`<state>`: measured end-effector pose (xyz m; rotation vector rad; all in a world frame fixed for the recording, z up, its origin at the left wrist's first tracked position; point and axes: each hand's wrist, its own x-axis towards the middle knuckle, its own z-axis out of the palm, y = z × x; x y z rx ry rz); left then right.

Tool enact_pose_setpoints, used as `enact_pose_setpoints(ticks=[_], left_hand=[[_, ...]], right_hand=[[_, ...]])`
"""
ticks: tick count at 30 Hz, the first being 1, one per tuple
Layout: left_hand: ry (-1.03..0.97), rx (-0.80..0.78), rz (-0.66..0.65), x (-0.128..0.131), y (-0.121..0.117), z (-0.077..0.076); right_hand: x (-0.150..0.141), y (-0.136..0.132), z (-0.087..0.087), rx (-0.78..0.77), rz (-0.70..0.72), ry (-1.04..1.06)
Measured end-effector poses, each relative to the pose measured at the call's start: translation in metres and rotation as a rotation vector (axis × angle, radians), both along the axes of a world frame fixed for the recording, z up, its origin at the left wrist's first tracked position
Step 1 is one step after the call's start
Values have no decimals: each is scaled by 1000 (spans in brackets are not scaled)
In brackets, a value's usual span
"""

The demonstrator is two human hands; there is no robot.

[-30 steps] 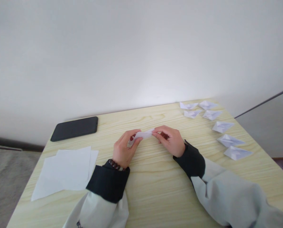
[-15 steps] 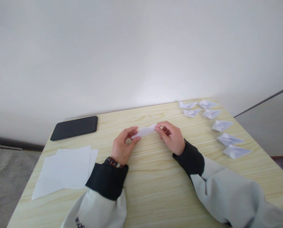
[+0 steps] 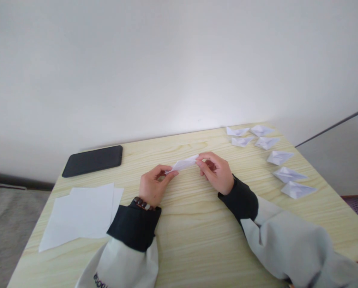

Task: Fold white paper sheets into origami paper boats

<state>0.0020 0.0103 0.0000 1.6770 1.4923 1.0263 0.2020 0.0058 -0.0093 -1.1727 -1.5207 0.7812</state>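
A small folded white paper (image 3: 184, 163) is stretched between my two hands above the middle of the table. My left hand (image 3: 155, 183) pinches its left end between thumb and fingers, with a dark bead bracelet at the wrist. On the other side, my right hand (image 3: 216, 170) grips the right end between thumb and forefinger, the remaining fingers curled under. The paper slopes slightly, its right end higher in view. Fingertips cover both of its ends.
Several folded paper boats (image 3: 280, 157) stand along the right side of the wooden table (image 3: 193, 240). Loose white paper sheets (image 3: 85, 212) overlap at the left, below a black phone (image 3: 92, 161). A white wall (image 3: 179, 72) rises behind the table's far edge.
My left hand has shifted slightly left and now pinches the paper's tip more closely. Between the hands the folded paper shows longer and flatter. My right hand has risen a little.
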Motion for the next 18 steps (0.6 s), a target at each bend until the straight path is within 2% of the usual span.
enact_pose_setpoints(ticks=[6,10,15,18], left_hand=[[-141,3,-18,0,0,-1],[-38,25,-71,1,0,-1],[51,46,-127,3,-2,5],[86,56,-136,2,-2,5]], right_hand=[[0,0,0,-30,-41,-17],[0,0,1,-29,11,-44],[0,-2,4,112,181,-162],[0,-3,5,151,176,-175]])
